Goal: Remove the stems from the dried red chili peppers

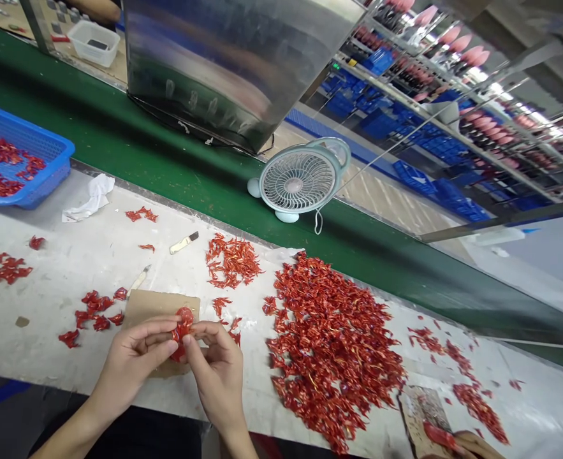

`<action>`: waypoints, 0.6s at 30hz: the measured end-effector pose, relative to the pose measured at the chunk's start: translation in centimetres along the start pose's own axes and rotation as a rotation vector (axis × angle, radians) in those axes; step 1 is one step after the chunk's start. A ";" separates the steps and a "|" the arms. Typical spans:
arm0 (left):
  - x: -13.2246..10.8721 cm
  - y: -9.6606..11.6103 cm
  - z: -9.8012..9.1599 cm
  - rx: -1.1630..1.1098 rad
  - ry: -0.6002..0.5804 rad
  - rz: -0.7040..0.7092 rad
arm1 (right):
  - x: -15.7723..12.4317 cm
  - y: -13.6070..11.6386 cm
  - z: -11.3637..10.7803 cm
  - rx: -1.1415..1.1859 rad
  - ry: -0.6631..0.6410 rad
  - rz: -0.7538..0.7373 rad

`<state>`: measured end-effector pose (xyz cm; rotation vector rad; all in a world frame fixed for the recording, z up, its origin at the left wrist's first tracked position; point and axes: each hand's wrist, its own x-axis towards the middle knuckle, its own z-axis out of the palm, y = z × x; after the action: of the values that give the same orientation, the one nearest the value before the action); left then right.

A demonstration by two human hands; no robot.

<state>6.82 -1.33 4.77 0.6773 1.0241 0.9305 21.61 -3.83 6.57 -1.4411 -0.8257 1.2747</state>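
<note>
My left hand and my right hand meet over a piece of brown cardboard. Between their fingertips they pinch a small red plastic part, with a rounded end at the top; its exact kind is not clear. Left of the cardboard lie several red assembled pieces and a small pointed knife. Just beyond sits a short flat brush with a pale handle. Small red parts are heaped past my right hand, and a much larger red pile spreads to its right.
A blue basket with red parts stands at the left, near a crumpled white tissue. A small fan stands on the green conveyor belt. At lower right, another person's hand holds a red object over cardboard.
</note>
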 end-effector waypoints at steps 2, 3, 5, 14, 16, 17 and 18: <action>-0.2 0.0 0.3 0.022 0.006 -0.013 | -0.2 0.0 0.0 0.000 0.025 -0.013; -0.3 -0.1 0.4 0.024 0.009 -0.013 | -0.2 0.0 -0.1 -0.002 0.040 -0.020; -0.5 -0.5 0.7 0.018 0.021 0.003 | -0.2 0.1 0.0 -0.005 0.052 -0.027; -1.9 0.5 -1.6 0.389 -0.032 0.046 | 0.6 1.0 -2.8 -0.014 0.104 -0.070; -2.7 2.1 -4.3 0.546 0.080 0.143 | 1.0 0.9 -5.9 -0.142 0.269 -0.132; -3.1 3.0 -5.8 0.621 0.156 0.175 | 1.3 0.9 -7.8 -0.224 0.369 -0.160; -3.4 3.9 -7.5 0.655 0.242 0.197 | 1.5 0.8 -10.0 -0.320 0.471 -0.171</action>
<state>-2.03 -2.18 6.47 1.2474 1.5215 0.8556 31.51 -5.04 4.81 -1.7885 -0.8283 0.6500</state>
